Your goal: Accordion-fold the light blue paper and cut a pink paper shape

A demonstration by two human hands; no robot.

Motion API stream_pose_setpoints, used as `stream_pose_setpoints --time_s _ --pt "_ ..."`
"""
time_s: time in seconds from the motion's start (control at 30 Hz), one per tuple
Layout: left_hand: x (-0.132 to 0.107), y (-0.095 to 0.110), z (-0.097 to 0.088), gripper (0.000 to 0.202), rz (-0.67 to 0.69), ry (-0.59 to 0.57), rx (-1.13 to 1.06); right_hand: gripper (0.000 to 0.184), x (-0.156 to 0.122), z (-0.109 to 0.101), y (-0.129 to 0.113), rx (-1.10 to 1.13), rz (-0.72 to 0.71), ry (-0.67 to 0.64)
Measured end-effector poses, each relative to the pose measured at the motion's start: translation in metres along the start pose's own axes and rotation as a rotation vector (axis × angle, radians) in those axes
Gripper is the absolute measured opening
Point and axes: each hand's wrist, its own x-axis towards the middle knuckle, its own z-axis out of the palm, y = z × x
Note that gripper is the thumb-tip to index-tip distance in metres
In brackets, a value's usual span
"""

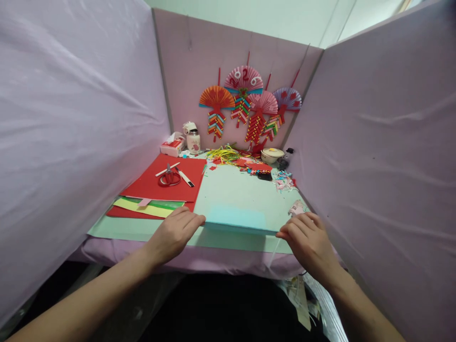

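A: Nearest the camera, two bare forearms are seen coming in from the bottom edge. The left hand (176, 232) is laid palm down, fingers straight and kept together, with the tips resting on the near left corner of the pale green sheet (235, 194).

B: Noted. Right hand?

A: The right hand (308, 237) is set at the sheet's near right corner, knuckles up, fingers curled towards the edge. Whether the paper is pinched cannot be told, as the fingertips are hidden.

B: Sheet position?

A: It is laid on the table (124, 230), middle to right, with its near edge close to the table's front. A bluer band is seen along that near edge, which looks slightly raised.

B: Left of it?

A: A red sheet (153, 190) is spread there. Red-handled scissors (169, 177), a white stick (167, 169) and a pen-like tool (185, 177) are laid on it. Yellow paper (149, 208) and green paper (171, 204) are stacked at its near edge.

B: Far side?

A: A tissue box (173, 145) and a small jar (193, 141) are placed far left. A tangle of yellow and green strips (224, 154) lies in the middle, with a lidded bowl (271, 154) to the right. Coloured scraps (285, 182) are scattered right of the sheet. A crumpled bit of paper (296, 207) is seen just beyond the right hand.

B: Walls?

A: The table is closed in on three sides by lilac cloth panels (71, 118). Folded paper fans (244, 78) with hanging woven tails are pinned on the far panel.
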Motion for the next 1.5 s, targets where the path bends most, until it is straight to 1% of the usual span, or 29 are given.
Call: stream_pose_setpoints --time_s 0.07,0.13,0.2,0.23,0.27,0.33,0.37,0.43,0.5,0.57,0.63,0.7,0.8,0.87,0.9,0.97,1.03,1.1,1.17,1.23,1.37,1.43,1.5 --pt "0.002 0.001 0.003 0.02 -0.01 0.03 0.031 0.011 -0.003 0.003 0.003 0.035 0.082 0.089" --pt "0.004 0.005 0.007 0.017 -0.052 0.091 0.054 0.01 -0.006 0.005 0.0 0.083 0.232 0.235" --pt "0.007 0.016 0.013 0.015 -0.117 0.166 0.045 0.013 -0.008 0.01 -0.012 0.184 0.376 0.353" --pt "0.008 0.023 0.017 0.015 -0.147 0.196 0.027 0.017 -0.008 0.013 -0.022 0.278 0.412 0.358" --pt "0.01 0.03 0.022 0.016 -0.17 0.22 0.005 0.026 -0.007 0.018 -0.033 0.391 0.419 0.314" --pt "0.013 0.045 0.031 0.015 -0.186 0.233 -0.042 0.037 -0.002 0.031 -0.053 0.615 0.454 0.142" --pt "0.014 0.052 0.037 0.014 -0.181 0.23 -0.062 0.041 0.001 0.039 -0.06 0.709 0.509 0.073" --pt "0.016 0.062 0.046 0.013 -0.158 0.202 -0.086 0.048 0.007 0.055 -0.067 0.853 0.689 -0.012" --pt "0.016 0.066 0.054 0.012 -0.137 0.175 -0.086 0.055 0.012 0.07 -0.066 0.944 0.862 -0.019" --pt "0.014 0.067 0.06 0.013 -0.128 0.158 -0.079 0.058 0.014 0.082 -0.062 0.991 0.986 0.014" --pt "0.011 0.067 0.063 0.015 -0.127 0.148 -0.078 0.058 0.014 0.09 -0.059 1.004 1.051 0.047" --pt "0.007 0.068 0.066 0.015 -0.132 0.14 -0.08 0.055 0.012 0.095 -0.059 0.99 1.074 0.055" --pt "0.001 0.07 0.069 0.013 -0.153 0.113 -0.099 0.048 0.009 0.098 -0.059 0.912 1.046 0.044" --pt "-0.002 0.071 0.071 0.01 -0.182 0.083 -0.136 0.046 0.008 0.095 -0.057 0.789 0.936 0.039" --pt "-0.003 0.071 0.072 0.012 -0.202 0.073 -0.158 0.045 0.01 0.093 -0.054 0.692 0.839 0.04" --pt "-0.005 0.072 0.074 0.019 -0.248 0.065 -0.192 0.041 0.016 0.085 -0.047 0.442 0.585 0.051" --pt "-0.008 0.073 0.075 0.024 -0.286 0.066 -0.208 0.029 0.026 0.076 -0.039 0.179 0.345 0.057" --pt "-0.01 0.074 0.076 0.022 -0.302 0.063 -0.226 0.019 0.037 0.071 -0.032 -0.024 0.194 0.021" --pt "-0.01 0.077 0.077 0.018 -0.289 0.053 -0.255 0.014 0.045 0.07 -0.028 -0.131 0.091 -0.026" --pt "-0.009 0.08 0.076 0.016 -0.247 0.037 -0.289 0.011 0.048 0.077 -0.028 -0.17 0.037 -0.075" --pt "-0.005 0.087 0.071 0.018 -0.168 0.017 -0.337 0.013 0.037 0.102 -0.035 -0.189 0.028 -0.162" --pt "-0.002 0.088 0.068 0.019 -0.155 0.033 -0.344 0.013 0.028 0.115 -0.038 -0.175 0.024 -0.195" --pt "-0.001 0.085 0.07 0.022 -0.17 0.046 -0.31 0.014 0.02 0.125 -0.041 -0.145 0.027 -0.211"
